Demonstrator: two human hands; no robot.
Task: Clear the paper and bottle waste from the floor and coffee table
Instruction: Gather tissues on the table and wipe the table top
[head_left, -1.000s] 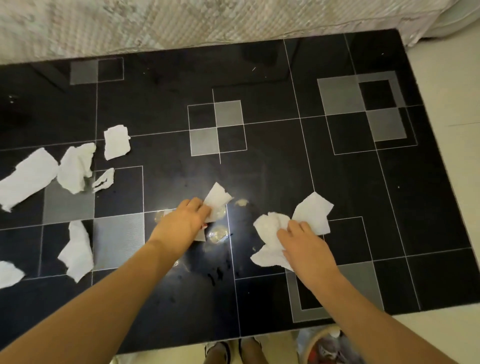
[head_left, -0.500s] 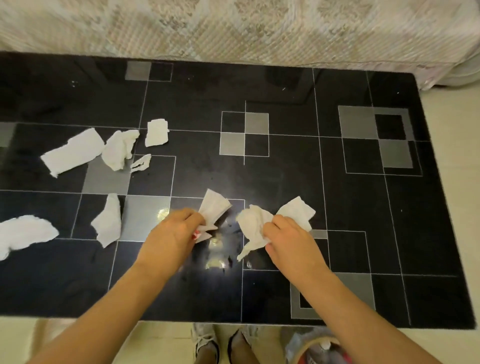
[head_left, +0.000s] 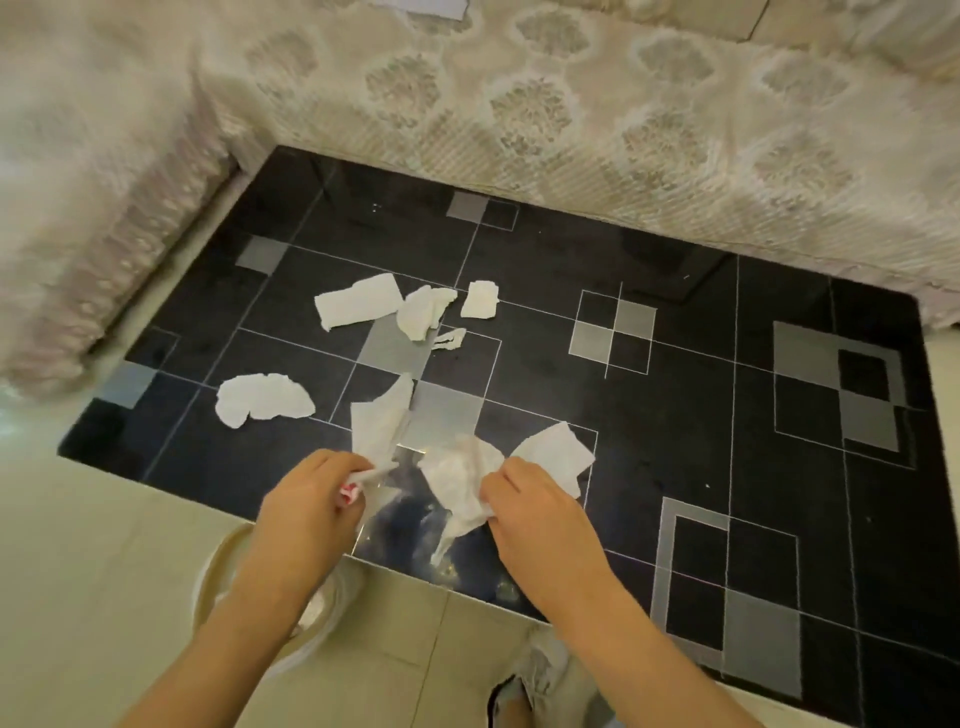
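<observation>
My left hand (head_left: 311, 499) is closed on a strip of white paper (head_left: 382, 421) that rises from my fingers over the black glass coffee table (head_left: 675, 415). A crumpled white paper (head_left: 462, 478) and a flatter white sheet (head_left: 558, 452) are gripped in my right hand (head_left: 535, 509) at the table's near edge. Several more torn white papers lie on the table's left half: a long piece (head_left: 358, 306), a crumpled one (head_left: 423, 312), a small square (head_left: 480, 299), a tiny scrap (head_left: 451, 339) and a wide piece (head_left: 262, 400). No bottle is in view.
A round pale bin (head_left: 223, 571) stands on the beige tiled floor under my left forearm. A sofa with a lace cover (head_left: 571, 104) runs along the table's far side and wraps round its left end. My feet show at the bottom edge.
The view has swung left, bringing the table's left end and the bin into sight. My left hand moved left and now holds a long strip of paper that lay on the table before.
</observation>
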